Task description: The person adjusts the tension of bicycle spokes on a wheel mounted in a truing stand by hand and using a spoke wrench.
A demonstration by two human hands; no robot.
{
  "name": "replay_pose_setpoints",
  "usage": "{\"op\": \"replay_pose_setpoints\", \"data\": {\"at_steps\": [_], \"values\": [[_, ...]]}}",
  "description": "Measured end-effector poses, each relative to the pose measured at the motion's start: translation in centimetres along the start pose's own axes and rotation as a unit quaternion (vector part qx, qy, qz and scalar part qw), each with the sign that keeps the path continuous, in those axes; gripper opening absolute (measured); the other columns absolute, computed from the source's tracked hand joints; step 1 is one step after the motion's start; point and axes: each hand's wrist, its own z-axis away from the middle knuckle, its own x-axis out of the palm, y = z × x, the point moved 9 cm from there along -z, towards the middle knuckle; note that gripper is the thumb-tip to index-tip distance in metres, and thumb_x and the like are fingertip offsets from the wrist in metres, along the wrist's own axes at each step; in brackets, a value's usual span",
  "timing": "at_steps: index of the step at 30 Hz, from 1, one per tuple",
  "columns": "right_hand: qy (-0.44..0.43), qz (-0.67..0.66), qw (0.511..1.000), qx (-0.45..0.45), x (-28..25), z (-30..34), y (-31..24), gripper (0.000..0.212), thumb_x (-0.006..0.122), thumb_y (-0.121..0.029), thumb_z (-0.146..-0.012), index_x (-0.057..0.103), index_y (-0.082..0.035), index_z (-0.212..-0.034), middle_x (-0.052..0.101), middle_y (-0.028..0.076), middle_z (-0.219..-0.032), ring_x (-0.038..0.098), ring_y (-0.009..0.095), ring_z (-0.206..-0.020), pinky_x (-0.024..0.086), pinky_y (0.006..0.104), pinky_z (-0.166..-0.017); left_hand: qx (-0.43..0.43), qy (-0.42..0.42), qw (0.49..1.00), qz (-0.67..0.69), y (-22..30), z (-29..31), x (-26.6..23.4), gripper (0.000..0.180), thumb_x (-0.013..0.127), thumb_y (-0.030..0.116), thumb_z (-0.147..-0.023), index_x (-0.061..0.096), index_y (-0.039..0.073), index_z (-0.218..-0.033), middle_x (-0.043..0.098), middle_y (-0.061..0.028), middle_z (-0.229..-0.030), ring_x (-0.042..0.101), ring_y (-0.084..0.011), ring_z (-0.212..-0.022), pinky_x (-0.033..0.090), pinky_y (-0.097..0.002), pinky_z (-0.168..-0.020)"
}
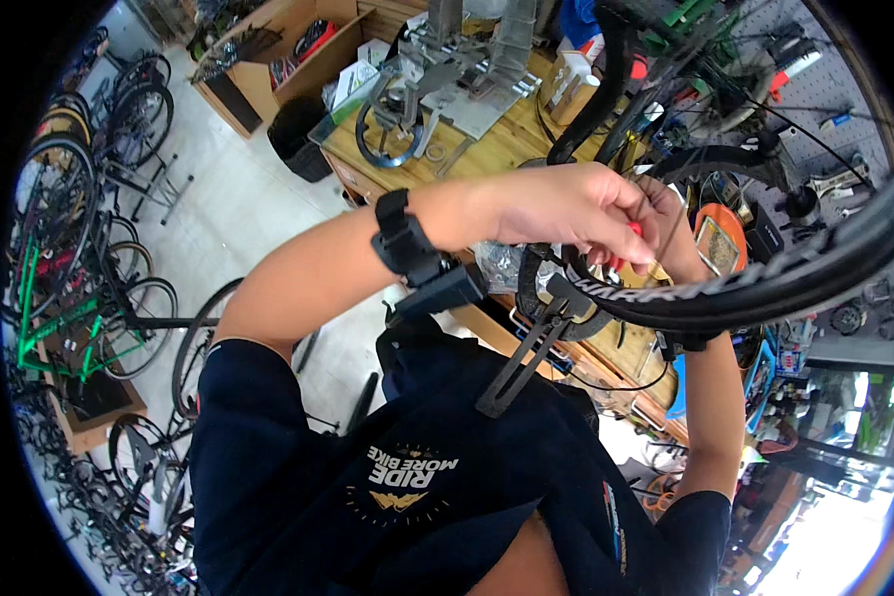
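Observation:
A bicycle wheel [755, 300] with a black rim and tyre stands in front of me, its near edge curving across the right side. Beside its rim is the grey slotted arm of a metal wheel stand [541, 343]. My left hand [571, 214] is closed at the spokes just inside the rim, pinching a small red tool that looks like a spoke wrench [619, 262]. Close against it, my right hand [680, 238] reaches up behind the near rim. Its fingers are mostly hidden by the left hand and the wheel.
The wooden workbench [363, 139] carries a metal fixture [477, 84], a loose metal ring [389, 134], small boxes and an orange dish [720, 236]. A pegboard [815, 109] with tools rises at the right. Several bicycles [79, 298] line the left; a black bin [300, 137] stands by the bench.

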Motion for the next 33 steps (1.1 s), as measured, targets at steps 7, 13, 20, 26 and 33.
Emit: {"op": "replay_pose_setpoints", "data": {"at_steps": [7, 13, 20, 26, 33], "values": [[-0.048, 0.027, 0.998, -0.016, 1.0, 0.7, -2.8, 0.022, 0.052, -0.02, -0.102, 0.061, -0.003, -0.09, 0.06, -0.003, -0.078, 0.051, 0.005, -0.073, 0.046, 0.0236, -0.064, 0.049, -0.088, 0.993, 0.061, -0.9, -0.5, -1.1, 0.025, 0.064, 0.021, -0.095, 0.062, -0.001, -0.106, 0.069, -0.0066, -0.096, 0.055, -0.0064, -0.072, 0.045, -0.0198, -0.069], [-0.009, 0.054, 0.998, -0.004, 0.5, 0.4, -1.9, 0.025, 0.051, -0.021, -0.102, 0.06, -0.002, -0.087, 0.059, -0.001, -0.075, 0.051, 0.006, -0.069, 0.043, 0.0233, -0.061, 0.034, 0.104, 0.977, -0.185, 0.4, -0.4, -2.2, 0.045, 0.081, 0.043, -0.078, 0.062, 0.002, -0.073, 0.061, -0.0039, -0.069, 0.053, -0.0123, -0.06, 0.04, -0.0283, -0.054], [0.065, 0.139, 0.986, 0.066, 0.4, 3.5, -6.4, 0.029, 0.05, -0.024, -0.102, 0.061, -0.001, -0.088, 0.057, -0.001, -0.069, 0.05, 0.007, -0.062, 0.041, 0.0231, -0.056, 0.021, 0.147, 0.951, -0.27, 1.9, 0.7, -2.0, 0.04, 0.077, 0.037, -0.082, 0.063, 0.001, -0.073, 0.063, -0.0056, -0.066, 0.058, -0.0129, -0.06, 0.044, -0.0284, -0.054], [0.008, -0.196, 0.979, 0.063, 3.6, 10.3, -12.0, 0.024, 0.054, -0.027, -0.1, 0.056, -0.003, -0.1, 0.058, -0.001, -0.077, 0.053, 0.004, -0.064, 0.041, 0.0192, -0.056, 0.042, 0.105, 0.984, -0.136, 2.3, 1.8, -1.8, 0.023, 0.071, 0.017, -0.085, 0.068, -0.005, -0.088, 0.07, -0.0084, -0.073, 0.068, -0.0121, -0.069, 0.049, -0.0248, -0.06], [0.052, -0.211, 0.974, 0.069, 2.8, 10.7, -13.3, 0.017, 0.059, -0.021, -0.097, 0.059, -0.004, -0.095, 0.065, 0.004, -0.079, 0.061, 0.009, -0.064, 0.048, 0.018, -0.058, 0.072, 0.055, 0.995, -0.035, 3.2, 1.5, -0.9, 0.032, 0.064, 0.027, -0.095, 0.066, -0.003, -0.104, 0.068, -0.0039, -0.081, 0.067, -0.0113, -0.069, 0.054, -0.0241, -0.066]]}}
